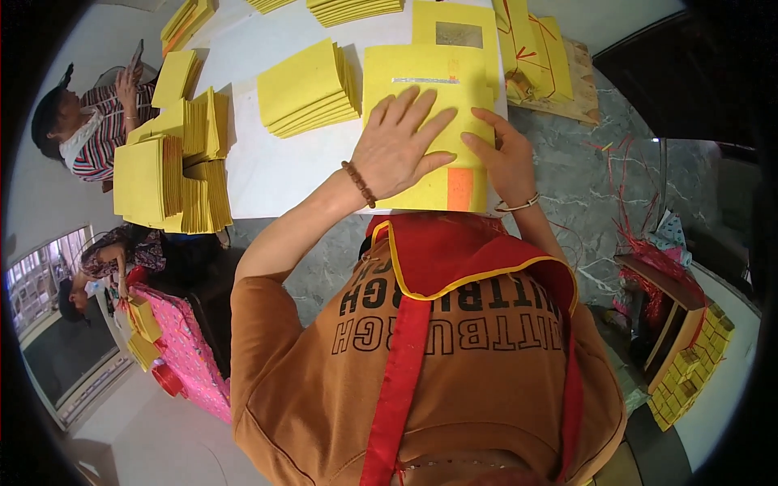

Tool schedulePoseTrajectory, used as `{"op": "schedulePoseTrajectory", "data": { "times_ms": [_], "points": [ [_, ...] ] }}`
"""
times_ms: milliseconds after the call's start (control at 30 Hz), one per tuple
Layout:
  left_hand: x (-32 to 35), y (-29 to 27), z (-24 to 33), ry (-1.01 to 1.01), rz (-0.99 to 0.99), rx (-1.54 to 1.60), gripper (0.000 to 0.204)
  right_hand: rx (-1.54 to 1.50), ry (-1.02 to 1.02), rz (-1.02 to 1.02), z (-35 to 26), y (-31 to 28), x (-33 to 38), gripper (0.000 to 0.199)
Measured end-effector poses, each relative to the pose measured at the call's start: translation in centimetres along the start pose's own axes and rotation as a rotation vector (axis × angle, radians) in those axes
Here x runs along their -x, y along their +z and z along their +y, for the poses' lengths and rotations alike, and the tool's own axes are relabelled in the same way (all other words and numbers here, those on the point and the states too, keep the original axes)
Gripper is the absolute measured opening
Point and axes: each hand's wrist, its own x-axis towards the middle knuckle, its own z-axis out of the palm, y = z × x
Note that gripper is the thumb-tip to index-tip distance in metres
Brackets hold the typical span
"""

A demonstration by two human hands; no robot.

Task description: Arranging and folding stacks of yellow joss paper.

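A stack of yellow paper sheets (389,66) lies in front of me at the white table's near edge. Its top sheet bears a silver strip and an orange block. My left hand (401,142) rests flat on this sheet, fingers spread just below the strip. At the sheet's right edge is my right hand (506,158), its thumb and index fingertips apart on the paper and the other fingers partly hidden. Neither hand visibly holds anything. Behind the stack, another yellow sheet (429,18) shows a grey metallic rectangle.
A fanned yellow stack (308,89) lies left of my hands on the white table (267,174). Taller yellow piles (150,182) crowd the left edge. Red-tied yellow bundles (547,57) are at the right. Two people are at the left, one by a pink-covered table (186,344).
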Motion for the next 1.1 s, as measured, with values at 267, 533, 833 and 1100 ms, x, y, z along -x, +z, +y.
{"op": "schedulePoseTrajectory", "data": {
  "times_ms": [267, 533, 833, 1100],
  "points": [
    [0.7, 1.7, -0.4, -0.011, -0.038, -0.091, 0.056, 0.59, -0.283, 0.14, -2.5, 0.4, 1.1, 0.058],
    [0.9, 1.7, -0.5, 0.004, -0.04, -0.062, 0.061, -0.097, 0.078, 0.051, 0.5, 0.8, 2.3, 0.078],
    [1.0, 1.2, -1.1, 0.115, -0.046, 0.037, 0.066, -0.218, 0.124, -0.025, 1.2, 0.5, 2.1, 0.073],
    [1.1, 0.8, -1.1, 0.166, 0.007, -0.013, 0.061, -0.319, 0.068, -0.031, 2.3, 1.2, 2.4, 0.063]
  ]
}}
